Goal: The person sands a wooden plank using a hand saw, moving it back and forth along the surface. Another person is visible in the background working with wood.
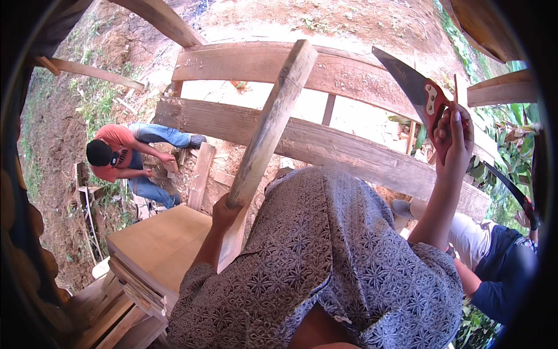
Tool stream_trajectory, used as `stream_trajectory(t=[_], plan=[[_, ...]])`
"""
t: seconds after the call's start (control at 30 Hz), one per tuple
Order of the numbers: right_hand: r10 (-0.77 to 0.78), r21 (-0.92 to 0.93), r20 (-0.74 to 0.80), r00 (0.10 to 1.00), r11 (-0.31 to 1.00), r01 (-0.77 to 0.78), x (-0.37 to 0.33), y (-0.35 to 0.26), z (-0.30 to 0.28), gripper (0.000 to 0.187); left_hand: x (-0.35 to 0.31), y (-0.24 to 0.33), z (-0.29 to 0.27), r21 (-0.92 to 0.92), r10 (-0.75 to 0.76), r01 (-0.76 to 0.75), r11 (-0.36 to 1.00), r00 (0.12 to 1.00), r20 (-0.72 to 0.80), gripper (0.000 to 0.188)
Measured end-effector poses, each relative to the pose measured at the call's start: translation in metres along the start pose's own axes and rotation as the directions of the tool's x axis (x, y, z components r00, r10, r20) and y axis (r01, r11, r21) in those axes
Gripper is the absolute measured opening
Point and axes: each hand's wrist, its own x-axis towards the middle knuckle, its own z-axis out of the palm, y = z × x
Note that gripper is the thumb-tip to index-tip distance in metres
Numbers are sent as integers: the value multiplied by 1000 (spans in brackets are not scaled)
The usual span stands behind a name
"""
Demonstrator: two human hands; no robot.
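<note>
My right hand (456, 136) is raised at the right, closed round the red handle of a hand saw (411, 84). The saw's dark, tapering blade points up and to the left, clear of the wood. A thin brown stick (455, 88) juts up by the same fingers; whether I grip it too is hard to tell. Low on a long, weathered wooden beam (272, 119), my left hand (225, 213) is wrapped round its edge. The beam leans upward to the right and crosses in front of two horizontal planks, an upper plank (244, 61) and a lower plank (349, 142).
Stacked boards (165, 241) stand left of my left arm. Beyond them a person in a red shirt (113, 145) bends over, handling a small wood piece. Close on my right is another person in dark clothing (505, 273), beside a second curved saw (507, 183). Bare soil slopes behind.
</note>
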Motion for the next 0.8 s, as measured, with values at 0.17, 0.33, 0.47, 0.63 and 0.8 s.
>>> stream_trajectory(t=[0.17, 0.33, 0.47, 0.63, 0.8], plan=[[50, -60, -102, 994, 997, -56, -12, 3, 5, 18, 31, 28, 18, -253, 76, -87, 964, 996, -54, 38], [74, -93, -87, 993, 992, -82, -28, 0, -2, 16, 76, 73, 4, -446, 137, -226, 866, 965, -222, 33], [84, -110, -18, 996, 990, -86, -39, 3, -14, 15, 102, 107, 10, -552, 165, -388, 738, 897, -409, 34], [125, -185, 76, 989, 977, -109, -48, 5, -28, 14, 124, 143, 20, -655, 99, -500, 566, 831, -548, 34], [157, -252, 175, 972, 961, -110, -44, -2, -34, 14, 153, 174, 38, -676, 20, -618, 401, 744, -668, 41]])
